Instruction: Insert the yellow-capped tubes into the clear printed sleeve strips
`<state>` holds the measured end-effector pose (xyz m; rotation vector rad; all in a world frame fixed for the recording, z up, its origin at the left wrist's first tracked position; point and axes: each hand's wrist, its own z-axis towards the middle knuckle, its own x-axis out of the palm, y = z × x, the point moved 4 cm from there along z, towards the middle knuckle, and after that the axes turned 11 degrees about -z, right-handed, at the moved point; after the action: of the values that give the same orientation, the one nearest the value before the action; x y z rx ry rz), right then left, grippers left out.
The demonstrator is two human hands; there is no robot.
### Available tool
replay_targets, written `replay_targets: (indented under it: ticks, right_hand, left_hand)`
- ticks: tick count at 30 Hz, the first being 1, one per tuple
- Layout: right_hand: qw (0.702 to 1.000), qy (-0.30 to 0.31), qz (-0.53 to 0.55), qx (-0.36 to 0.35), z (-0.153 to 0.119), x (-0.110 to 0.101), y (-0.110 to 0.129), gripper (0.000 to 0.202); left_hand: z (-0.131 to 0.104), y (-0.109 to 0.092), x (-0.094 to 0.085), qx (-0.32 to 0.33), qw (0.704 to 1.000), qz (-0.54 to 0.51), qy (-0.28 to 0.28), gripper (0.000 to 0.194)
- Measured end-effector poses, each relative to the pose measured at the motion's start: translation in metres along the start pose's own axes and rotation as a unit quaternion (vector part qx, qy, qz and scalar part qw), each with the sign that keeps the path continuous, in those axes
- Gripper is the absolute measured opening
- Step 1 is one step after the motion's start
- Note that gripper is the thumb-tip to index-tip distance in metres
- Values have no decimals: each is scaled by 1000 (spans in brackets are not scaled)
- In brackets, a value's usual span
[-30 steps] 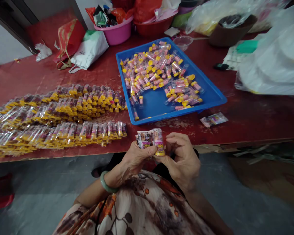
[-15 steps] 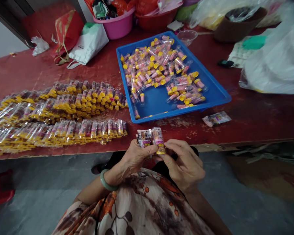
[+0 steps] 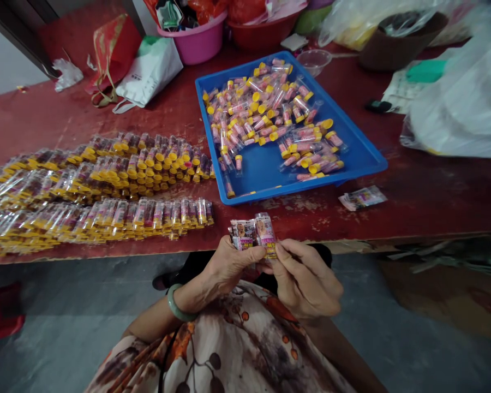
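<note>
We are at a big red table [image 3: 433,202], hard and flat, with scuffed paint near the blue tray [image 3: 262,172]. The tray is smooth, with sloped sides and a loose heap of clear tubes inside. Left of the tray, the stacked tubes [image 3: 118,215] are slick and round, so a bump could make them roll. In front of the tray, our left hand [image 3: 225,265] pinches a bundle of packets [image 3: 243,232] and a yellow-ended tube [image 3: 264,226]. Our right hand [image 3: 309,281] has its fingers close together, holding the tube's low end. If our fingers loosen, the tube could slip, and the thin packets could fan out. Shiny, flat loose packets [image 3: 362,198] lie by the tray's right front corner.
</note>
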<state>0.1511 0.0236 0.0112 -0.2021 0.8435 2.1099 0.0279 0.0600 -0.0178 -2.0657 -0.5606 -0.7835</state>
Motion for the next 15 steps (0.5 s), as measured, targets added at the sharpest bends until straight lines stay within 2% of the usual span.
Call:
replay_targets:
  ticks: [5,10,12,15]
  right_hand:
    - [1000,2,-10,-20,3,-1,2,42]
    - [998,52,-12,-46,8,2,8,35]
    - [995,75,-2,-61,9,2,10,33]
    - [993,89,-12,-75,12,1,9,31]
  left_hand:
    - [-1,-2,1,7,1000,0,-17,36]
    - [-7,-10,1,-44,996,70,-11,41]
    - [-14,-24,-7,-24,994,101,-37,40]
    - [-32,-58,-26,65,980,156,-105,38]
